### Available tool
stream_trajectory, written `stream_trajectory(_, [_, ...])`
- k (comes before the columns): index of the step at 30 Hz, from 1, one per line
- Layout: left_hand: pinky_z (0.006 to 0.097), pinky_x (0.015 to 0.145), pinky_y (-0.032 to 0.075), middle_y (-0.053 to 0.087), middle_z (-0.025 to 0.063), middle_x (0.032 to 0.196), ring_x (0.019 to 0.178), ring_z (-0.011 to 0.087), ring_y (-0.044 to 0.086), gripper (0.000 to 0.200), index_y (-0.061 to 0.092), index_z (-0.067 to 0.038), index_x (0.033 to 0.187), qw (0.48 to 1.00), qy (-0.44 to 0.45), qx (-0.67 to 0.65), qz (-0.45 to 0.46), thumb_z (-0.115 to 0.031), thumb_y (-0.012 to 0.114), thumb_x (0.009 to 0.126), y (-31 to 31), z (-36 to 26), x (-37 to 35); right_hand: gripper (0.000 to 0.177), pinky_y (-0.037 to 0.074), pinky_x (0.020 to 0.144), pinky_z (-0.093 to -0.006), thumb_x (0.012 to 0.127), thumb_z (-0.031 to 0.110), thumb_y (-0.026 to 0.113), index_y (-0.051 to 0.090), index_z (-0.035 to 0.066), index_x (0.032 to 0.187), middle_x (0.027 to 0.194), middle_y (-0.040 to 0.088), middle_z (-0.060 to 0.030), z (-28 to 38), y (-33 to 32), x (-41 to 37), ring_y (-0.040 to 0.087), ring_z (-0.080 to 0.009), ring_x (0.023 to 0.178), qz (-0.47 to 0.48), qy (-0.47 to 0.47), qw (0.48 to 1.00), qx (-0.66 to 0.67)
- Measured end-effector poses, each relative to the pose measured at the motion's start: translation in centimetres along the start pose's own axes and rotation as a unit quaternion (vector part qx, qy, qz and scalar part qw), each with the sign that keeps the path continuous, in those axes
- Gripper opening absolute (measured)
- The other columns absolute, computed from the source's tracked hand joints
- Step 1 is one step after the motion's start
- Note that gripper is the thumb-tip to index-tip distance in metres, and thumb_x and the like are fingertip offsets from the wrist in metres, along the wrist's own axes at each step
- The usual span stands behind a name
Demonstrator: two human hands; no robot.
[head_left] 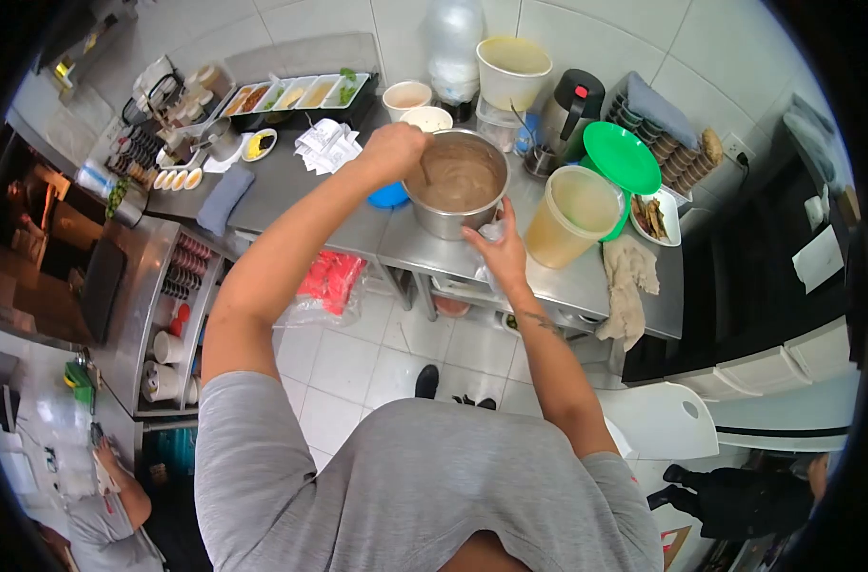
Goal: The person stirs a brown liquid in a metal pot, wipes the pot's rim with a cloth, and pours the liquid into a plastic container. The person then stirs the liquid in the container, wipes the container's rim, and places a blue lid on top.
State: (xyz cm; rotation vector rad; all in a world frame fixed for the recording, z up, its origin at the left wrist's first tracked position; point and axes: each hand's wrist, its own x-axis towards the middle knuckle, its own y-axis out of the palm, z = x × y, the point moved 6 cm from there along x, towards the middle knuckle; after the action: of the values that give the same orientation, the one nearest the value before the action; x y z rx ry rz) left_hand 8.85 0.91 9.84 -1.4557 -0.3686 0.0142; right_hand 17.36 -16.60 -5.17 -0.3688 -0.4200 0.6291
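A round metal pot (450, 221) with a smooth brown mixture (464, 181) in it stands at the front of the steel counter. My left hand (398, 151) is closed above the pot's left rim, around a thin utensil (424, 173) that dips into the mixture. The utensil's lower end is hidden, so its kind does not show. My right hand (501, 250) grips the pot's near right side, thumb and fingers apart against the wall. Crumpled clear plastic (492, 232) lies between that hand and the pot. A blue lid (388, 196) is left of the pot.
Right of the pot stands a tall yellowish tub (572, 217), with a green plate (623, 158) and a cloth (629, 286) beyond. Behind are a white bucket (514, 71) and a thermos jug (572, 110). Receipts (327, 143) and an ingredient tray (301, 93) lie left. Other people work nearby.
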Motion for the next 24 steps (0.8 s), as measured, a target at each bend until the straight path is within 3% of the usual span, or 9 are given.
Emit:
stream_trajectory(2, [0.0418,0.071,0.048,0.060,0.0127,0.081,0.084,0.0309,0.059,0.023,0.061,-0.004,0.086,0.999,0.023,-0.042,0.002,0.002,0.057,0.064,-0.9,-0.5,-0.7,0.069,0.048,0.075,-0.0352,0.077,0.034,0.067,0.036,0.007,0.132,0.100,0.062,-0.0089,-2.0,0.0,0.4,0.061,-0.0251,0.083,-0.034,-0.065,0.988,0.136])
stream_trajectory(4, [0.0411,0.071,0.048,0.059,0.0124,0.081,0.084,0.0307,0.058,0.020,0.060,-0.006,0.086,0.996,0.070,-0.043,-0.048,0.000,0.056,0.066,-3.1,-2.0,0.0,0.053,0.048,0.071,-0.0327,0.079,0.023,0.062,0.044,0.004,0.125,0.091,0.061,-0.0064,-3.2,-1.4,2.2,0.059,-0.0196,0.077,-0.035,-0.030,0.976,0.213])
stream_trajectory(8, [0.0381,0.069,0.049,0.057,0.0099,0.077,0.083,0.0278,0.057,0.012,0.058,-0.005,0.083,0.978,0.162,-0.004,-0.134,-0.007,0.055,0.072,-4.7,-3.8,2.2,0.048,0.047,0.068,-0.0345,0.077,0.018,0.063,0.045,-0.002,0.116,0.100,0.056,-0.0148,0.7,-2.1,4.0,0.056,-0.0205,0.082,0.001,0.214,0.894,0.393])
stream_trajectory(10, [0.0376,0.070,0.049,0.057,0.0086,0.077,0.082,0.0264,0.056,0.013,0.057,-0.005,0.082,0.962,0.213,0.044,-0.163,-0.004,0.056,0.069,-4.0,-3.6,3.2,0.036,0.048,0.062,-0.0317,0.079,0.012,0.058,0.047,-0.003,0.111,0.093,0.058,-0.0137,-1.0,-1.1,5.3,0.058,-0.0193,0.074,-0.031,0.220,0.915,0.338])
stream_trajectory(13, [0.0376,0.071,0.050,0.059,0.0094,0.080,0.085,0.0264,0.058,0.012,0.060,-0.004,0.081,0.963,0.216,0.117,-0.115,-0.007,0.057,0.070,-2.9,-2.7,3.1,0.029,0.050,0.055,-0.0313,0.081,0.007,0.053,0.048,-0.002,0.108,0.082,0.060,-0.0110,2.0,-1.5,4.9,0.060,-0.0184,0.065,-0.013,0.192,0.923,0.332])
stream_trajectory(17, [0.0402,0.067,0.051,0.065,0.0177,0.082,0.079,0.0319,0.064,0.014,0.066,-0.003,0.080,0.985,0.046,0.106,0.127,-0.005,0.058,0.069,-4.0,-1.8,1.4,0.026,0.052,0.048,-0.0335,0.081,0.004,0.049,0.046,-0.003,0.106,0.083,0.059,-0.0151,4.1,-0.2,2.6,0.061,-0.0230,0.060,-0.003,0.233,0.880,0.413])
stream_trajectory(20, [0.0412,0.067,0.050,0.064,0.0145,0.080,0.077,0.0320,0.063,0.019,0.064,-0.004,0.088,0.985,0.024,0.068,0.159,-0.010,0.061,0.070,-3.5,-1.7,1.2,0.022,0.052,0.047,-0.0352,0.082,0.002,0.048,0.045,-0.003,0.104,0.080,0.059,-0.0158,4.5,1.9,0.6,0.061,-0.0251,0.058,-0.024,0.258,0.836,0.484])
stream_trajectory(22, [0.0408,0.068,0.050,0.064,0.0132,0.082,0.080,0.0313,0.062,0.020,0.064,-0.005,0.089,0.995,0.041,0.024,0.092,-0.008,0.060,0.070,-5.1,-3.0,1.5,0.021,0.051,0.046,-0.0355,0.082,0.003,0.048,0.046,-0.003,0.103,0.078,0.059,-0.0149,5.7,3.3,-1.3,0.061,-0.0246,0.056,-0.061,0.288,0.787,0.542])
stream_trajectory(24, [0.0406,0.068,0.050,0.063,0.0124,0.082,0.081,0.0310,0.062,0.020,0.063,-0.005,0.090,0.996,0.084,0.000,0.015,-0.007,0.059,0.070,-6.0,-4.1,2.0,0.022,0.051,0.045,-0.0353,0.083,0.006,0.050,0.046,-0.002,0.103,0.077,0.059,-0.0149,7.2,3.5,-2.9,0.061,-0.0244,0.057,0.015,0.288,0.806,0.517])
